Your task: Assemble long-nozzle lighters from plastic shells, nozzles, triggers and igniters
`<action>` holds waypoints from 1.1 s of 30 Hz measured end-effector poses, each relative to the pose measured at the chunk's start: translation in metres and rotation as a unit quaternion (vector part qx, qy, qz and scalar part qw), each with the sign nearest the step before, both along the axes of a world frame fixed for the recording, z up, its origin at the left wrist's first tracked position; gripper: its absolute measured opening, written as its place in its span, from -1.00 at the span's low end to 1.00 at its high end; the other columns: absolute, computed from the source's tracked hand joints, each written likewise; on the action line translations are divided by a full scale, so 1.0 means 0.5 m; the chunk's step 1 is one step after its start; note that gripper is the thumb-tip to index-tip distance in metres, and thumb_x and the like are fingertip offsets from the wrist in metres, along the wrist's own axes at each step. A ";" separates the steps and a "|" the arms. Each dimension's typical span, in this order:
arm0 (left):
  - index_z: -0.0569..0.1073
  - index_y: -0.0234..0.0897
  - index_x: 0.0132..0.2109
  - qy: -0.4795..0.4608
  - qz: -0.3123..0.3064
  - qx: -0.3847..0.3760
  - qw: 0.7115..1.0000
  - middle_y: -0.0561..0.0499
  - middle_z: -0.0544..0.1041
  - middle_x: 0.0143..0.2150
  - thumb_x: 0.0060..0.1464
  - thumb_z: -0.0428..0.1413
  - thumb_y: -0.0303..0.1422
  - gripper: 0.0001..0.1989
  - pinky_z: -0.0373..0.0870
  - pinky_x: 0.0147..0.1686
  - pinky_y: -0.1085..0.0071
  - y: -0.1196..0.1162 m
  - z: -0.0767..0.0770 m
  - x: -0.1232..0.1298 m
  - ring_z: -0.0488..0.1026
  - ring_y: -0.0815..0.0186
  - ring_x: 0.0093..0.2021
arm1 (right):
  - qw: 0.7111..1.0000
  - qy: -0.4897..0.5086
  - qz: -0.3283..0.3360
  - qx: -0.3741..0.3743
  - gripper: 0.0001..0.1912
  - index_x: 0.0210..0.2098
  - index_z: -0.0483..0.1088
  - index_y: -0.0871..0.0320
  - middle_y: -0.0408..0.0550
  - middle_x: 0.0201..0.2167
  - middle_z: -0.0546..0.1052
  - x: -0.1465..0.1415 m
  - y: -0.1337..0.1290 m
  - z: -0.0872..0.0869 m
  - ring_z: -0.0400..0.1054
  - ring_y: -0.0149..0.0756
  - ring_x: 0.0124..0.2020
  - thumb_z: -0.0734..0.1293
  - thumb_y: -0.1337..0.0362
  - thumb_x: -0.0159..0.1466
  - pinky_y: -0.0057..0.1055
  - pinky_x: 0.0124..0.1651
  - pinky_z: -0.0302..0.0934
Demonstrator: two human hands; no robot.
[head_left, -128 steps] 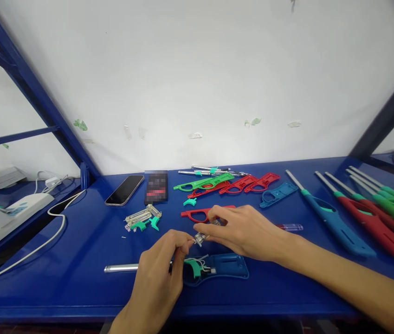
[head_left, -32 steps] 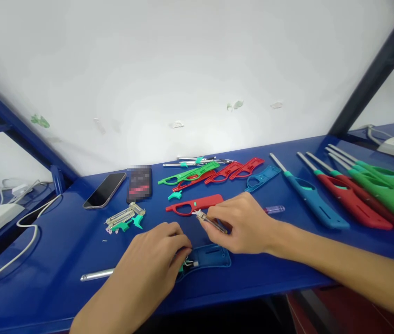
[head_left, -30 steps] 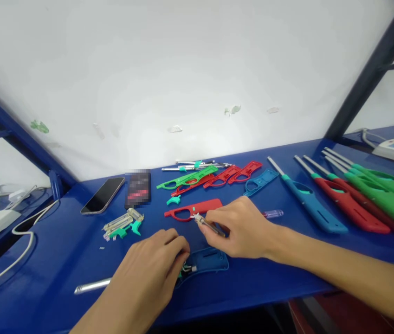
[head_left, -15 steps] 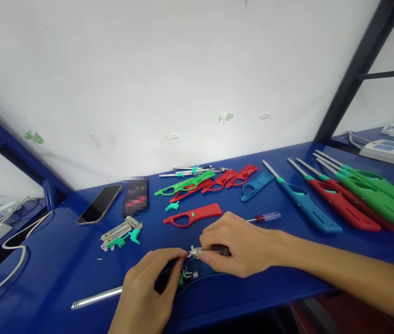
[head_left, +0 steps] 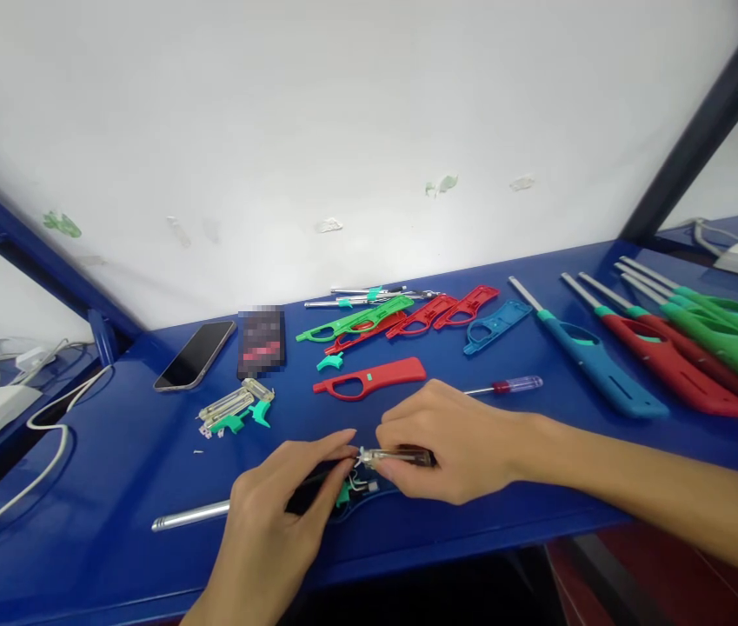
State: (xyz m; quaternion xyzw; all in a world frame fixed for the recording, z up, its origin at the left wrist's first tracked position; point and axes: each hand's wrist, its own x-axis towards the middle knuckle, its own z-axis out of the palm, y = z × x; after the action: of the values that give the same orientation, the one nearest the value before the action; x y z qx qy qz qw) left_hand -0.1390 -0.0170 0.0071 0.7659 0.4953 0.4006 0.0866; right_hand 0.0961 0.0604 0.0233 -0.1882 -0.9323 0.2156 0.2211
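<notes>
My right hand [head_left: 430, 443] is closed round a clear fuel tank [head_left: 401, 456], whose whitish end points left. Fingers of my left hand [head_left: 290, 491] are pinched at that end; what sits between the fingertips is too small to make out. Below both hands lies an opened blue lighter body [head_left: 359, 504], with a green part and thin white wires showing. Its silver tube [head_left: 192, 515] sticks out to the left from beneath my left hand.
Left lie a phone [head_left: 195, 355], a dark pack [head_left: 262, 343] and clear tanks with green triggers [head_left: 231, 409]. Behind are a red half-shell [head_left: 369, 379], more shells and silver tubes. A screwdriver [head_left: 505, 385] lies right, near several whole lighters [head_left: 603, 369].
The camera view has shifted slightly. My left fingertips have moved a little at the tank's whitish end; my right hand keeps its hold on the tank.
</notes>
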 end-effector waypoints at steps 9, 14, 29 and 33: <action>0.59 0.00 0.09 0.015 -0.018 0.021 1.000 0.15 0.71 -0.14 0.31 0.22 -0.44 -0.72 0.58 -0.18 0.52 -0.005 0.000 -0.002 0.68 0.37 -0.21 | 1.000 -0.001 0.003 -0.002 -0.63 -0.54 0.16 0.12 -0.29 -0.60 0.20 -0.003 0.001 0.001 0.01 -0.48 -0.57 0.30 0.28 0.37 -0.39 -0.46 -0.16; 0.56 -0.03 0.11 0.025 -0.031 0.042 0.998 0.16 0.70 -0.14 0.32 0.21 -0.47 -0.70 0.54 -0.19 0.55 -0.006 -0.001 0.000 0.64 0.42 -0.23 | 1.000 -0.007 0.013 -0.001 -0.63 -0.53 0.15 0.12 -0.29 -0.58 0.21 -0.002 0.000 0.000 0.01 -0.47 -0.55 0.29 0.26 0.39 -0.39 -0.45 -0.15; 0.54 -0.24 0.10 0.053 -0.078 0.121 0.988 0.07 0.65 -0.13 0.31 0.19 -0.60 -0.71 0.47 -0.11 0.51 -0.008 -0.002 0.001 0.55 0.45 -0.23 | 0.999 -0.029 0.036 -0.014 -0.61 -0.50 0.13 0.11 -0.26 -0.55 0.26 -0.002 0.010 -0.006 0.10 -0.44 -0.50 0.28 0.20 0.43 -0.37 -0.40 -0.12; 0.54 -0.23 0.09 0.049 -0.078 0.114 0.989 0.09 0.66 -0.12 0.30 0.19 -0.61 -0.71 0.46 -0.10 0.51 -0.008 -0.001 0.002 0.55 0.47 -0.23 | 0.998 -0.034 0.040 -0.023 -0.61 -0.49 0.15 0.11 -0.25 -0.53 0.29 -0.003 0.012 -0.008 0.11 -0.43 -0.49 0.27 0.19 0.45 -0.37 -0.38 -0.11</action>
State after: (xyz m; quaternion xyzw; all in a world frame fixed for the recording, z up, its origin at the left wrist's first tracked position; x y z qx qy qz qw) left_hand -0.1380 -0.0210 0.0067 0.8258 0.3888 0.4085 0.0054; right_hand 0.0947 0.0663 0.0192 -0.1632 -0.9408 0.2391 0.1764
